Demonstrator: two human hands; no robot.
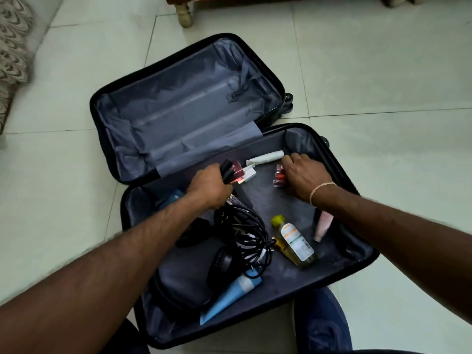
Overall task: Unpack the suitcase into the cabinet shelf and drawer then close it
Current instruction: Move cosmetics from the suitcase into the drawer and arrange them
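Note:
A black suitcase (362, 159) lies open on the tiled floor, its far half bare grey lining. In the near half my left hand (208, 186) grips a bunch of small dark and red bottles (231, 172). My right hand (304, 173) curls over a small red item (278, 175), with a white tube (265, 157) lying just beyond it. Closer to me lie a tangle of black cables (245, 231), black headphones (223, 264), a yellow oil bottle (293, 241), a pink tube (323, 224) and a blue tube (229, 297).
A wooden furniture leg (184, 14) stands on the floor beyond the suitcase. A patterned cushion (12, 47) sits at the far left. My knee in blue cloth (324, 325) is at the suitcase's near edge. Pale floor tiles surround the case.

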